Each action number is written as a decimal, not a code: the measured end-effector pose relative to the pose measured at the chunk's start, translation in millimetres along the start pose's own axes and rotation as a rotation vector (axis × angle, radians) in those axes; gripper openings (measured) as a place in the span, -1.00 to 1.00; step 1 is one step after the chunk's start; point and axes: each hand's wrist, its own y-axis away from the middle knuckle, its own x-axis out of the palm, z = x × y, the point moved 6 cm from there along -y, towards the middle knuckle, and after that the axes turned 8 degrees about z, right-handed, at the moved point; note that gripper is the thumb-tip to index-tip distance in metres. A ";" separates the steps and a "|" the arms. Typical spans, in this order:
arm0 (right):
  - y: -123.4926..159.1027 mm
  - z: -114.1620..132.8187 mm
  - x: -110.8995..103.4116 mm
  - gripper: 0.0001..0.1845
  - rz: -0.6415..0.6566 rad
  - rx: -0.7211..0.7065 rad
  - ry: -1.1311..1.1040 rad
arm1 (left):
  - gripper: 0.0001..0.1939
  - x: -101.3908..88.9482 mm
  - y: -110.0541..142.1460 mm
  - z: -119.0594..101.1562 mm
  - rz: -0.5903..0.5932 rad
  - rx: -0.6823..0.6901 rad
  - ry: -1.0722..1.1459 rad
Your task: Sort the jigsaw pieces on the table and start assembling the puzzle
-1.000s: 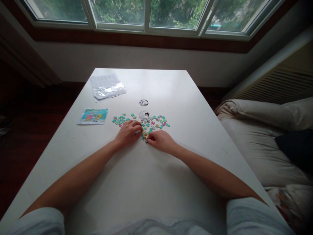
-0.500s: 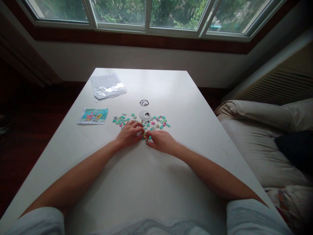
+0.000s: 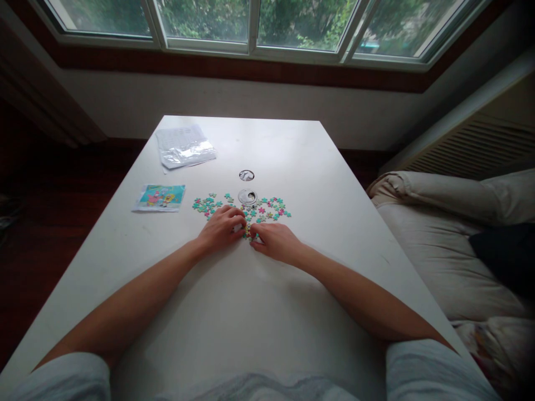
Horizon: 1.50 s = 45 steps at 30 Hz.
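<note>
Small puzzle pieces (image 3: 273,207), mostly teal with some pink and yellow, lie scattered in a band across the middle of the white table. My left hand (image 3: 223,227) rests at their near edge, its fingers curled around a few pieces. Facing it, my right hand (image 3: 275,239) has thumb and forefinger pinched together at a teal piece. Between both sets of fingertips sits a small cluster of joined or crowded pieces (image 3: 248,231); which, I cannot tell. The fingers partly cover this cluster.
A picture sheet with cartoon figures (image 3: 162,198) lies left of the pieces. Farther back is a clear plastic bag with paper (image 3: 186,147). Two round discs or holes (image 3: 246,175) mark the table's centre. A beige sofa (image 3: 418,234) stands along the right side.
Both hands stay in almost the same place. The right fingertips have closed slightly over the teal piece, so less of it shows.
</note>
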 end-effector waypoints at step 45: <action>-1.6 2.7 -4.4 -0.79 0.015 -0.026 0.163 | -0.94 2.3 0.6 2.9 0.003 0.002 0.003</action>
